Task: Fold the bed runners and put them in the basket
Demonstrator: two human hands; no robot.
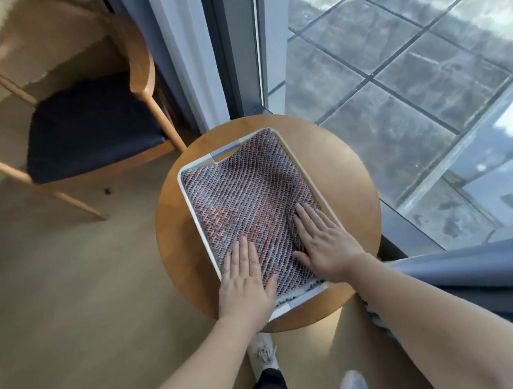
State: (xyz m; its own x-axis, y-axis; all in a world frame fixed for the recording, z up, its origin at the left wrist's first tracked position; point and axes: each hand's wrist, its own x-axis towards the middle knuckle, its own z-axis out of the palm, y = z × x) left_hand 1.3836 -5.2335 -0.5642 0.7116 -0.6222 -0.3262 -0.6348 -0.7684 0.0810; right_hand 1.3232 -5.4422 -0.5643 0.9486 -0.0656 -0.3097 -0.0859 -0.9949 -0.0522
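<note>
A folded bed runner (242,192), woven in grey with red and blue flecks, lies inside a white rectangular basket (295,155). The basket stands on a small round wooden table (352,184). My left hand (245,284) rests flat on the runner's near left part, fingers together and stretched out. My right hand (323,241) lies flat on the near right part, beside a crease in the cloth. Neither hand grips anything. A fringe of the runner shows at the basket's near edge.
A wooden chair (142,79) with a dark seat cushion stands at the upper left. A glass door (394,69) and grey curtain (479,281) are on the right. My feet in light shoes stand below the table on a beige floor.
</note>
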